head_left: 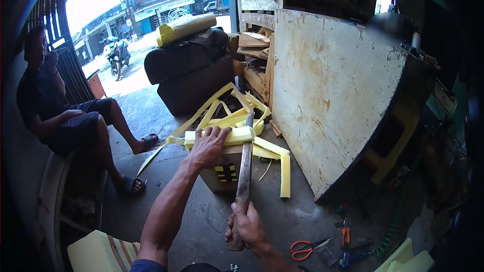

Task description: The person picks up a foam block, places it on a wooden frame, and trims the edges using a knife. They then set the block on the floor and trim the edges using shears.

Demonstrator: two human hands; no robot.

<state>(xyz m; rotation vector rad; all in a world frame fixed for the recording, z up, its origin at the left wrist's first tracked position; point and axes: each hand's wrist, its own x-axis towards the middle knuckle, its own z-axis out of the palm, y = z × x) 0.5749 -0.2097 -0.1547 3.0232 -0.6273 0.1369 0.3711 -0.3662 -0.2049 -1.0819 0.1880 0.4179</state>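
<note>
Foam block (237, 135) — soft yellow, left hand (207, 147) pressing, right hand (247, 226) gripping long blade (245, 163)

Yellow foam strips (229, 121), red-handled scissors (305, 249), and a black-and-yellow striped white box (224, 174).

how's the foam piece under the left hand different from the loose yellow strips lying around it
The foam piece under the left hand is thick and blocky; the loose strips are thin and ribbon-like. The foam piece rests flat on top of a small box, pinned by the hand with the long blade against it; the strips lie untouched, some hanging to the floor, others tangled in loops behind. Both are the same pale yellow foam.
</note>
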